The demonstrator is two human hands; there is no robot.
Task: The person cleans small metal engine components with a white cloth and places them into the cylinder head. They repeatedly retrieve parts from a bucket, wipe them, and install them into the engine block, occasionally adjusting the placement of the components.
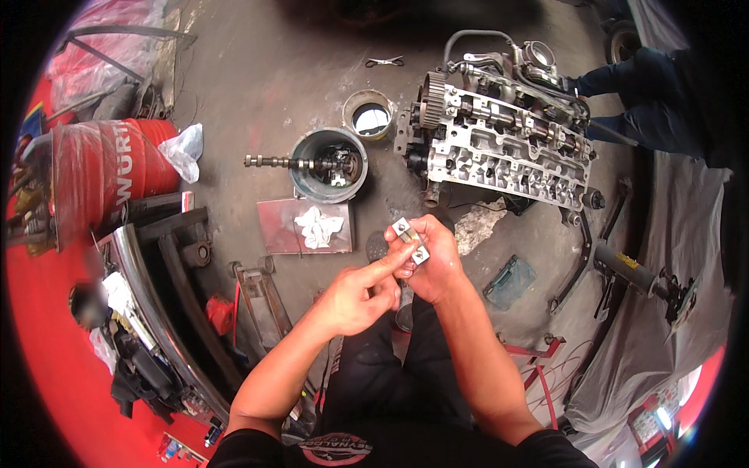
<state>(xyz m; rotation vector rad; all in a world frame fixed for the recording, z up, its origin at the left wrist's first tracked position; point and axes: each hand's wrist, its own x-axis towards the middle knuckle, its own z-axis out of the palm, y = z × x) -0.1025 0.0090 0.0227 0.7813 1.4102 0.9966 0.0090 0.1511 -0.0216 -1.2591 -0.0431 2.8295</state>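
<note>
In my right hand, fingers wrapped round it, is a small silvery camshaft bearing cap with a bolt hole at each end and a curved middle. My left hand comes in from the left with its index finger stretched out, the tip touching the cap's middle. The other left fingers are loosely curled, with nothing visible in them. Beyond my hands, to the right, stands an engine with its cylinder head uncovered. One camshaft lies across the rim of a grey bucket, which has dark metal parts inside.
A smaller pail of liquid stands beside the bucket. White crumpled cloth lies on a flat red case. Pliers-like tool rests on the floor farther off. Red drum is at left; another person's legs are behind the engine.
</note>
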